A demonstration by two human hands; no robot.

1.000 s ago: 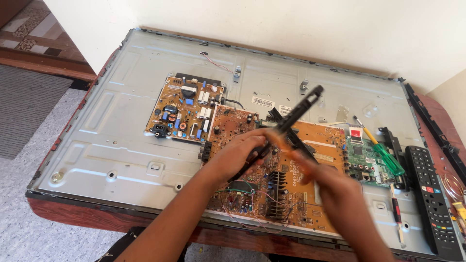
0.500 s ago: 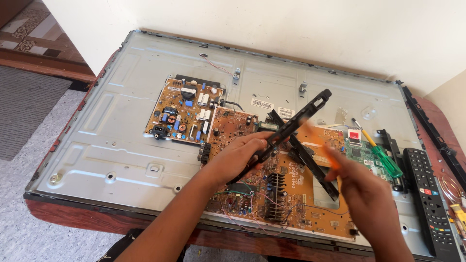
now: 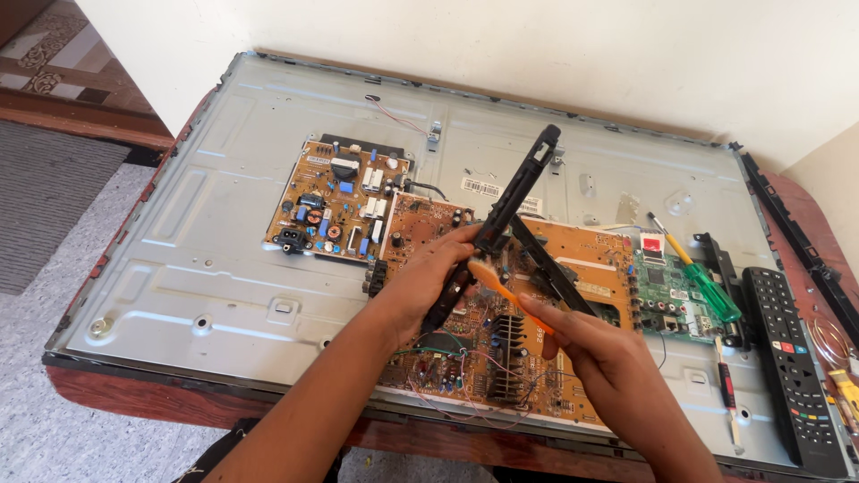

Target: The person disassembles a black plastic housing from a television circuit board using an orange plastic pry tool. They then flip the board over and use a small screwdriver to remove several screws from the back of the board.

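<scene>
My left hand grips a long black plastic bar near its lower end and holds it tilted up and away over a large orange circuit board. In my right hand is an orange toothbrush, its head touching the bar just beside my left fingers. A second black bar lies flat on the orange board under the brush. All of this sits on the grey metal back of an opened flat television.
A smaller brown power board is mounted to the left, a green board to the right. A green-handled screwdriver, a small tool and a black remote lie at the right. The wooden table edge runs along the front.
My left hand has tilted the black bar steeper and further left. My right hand has brought the toothbrush from the right side of the board up to the bar.
</scene>
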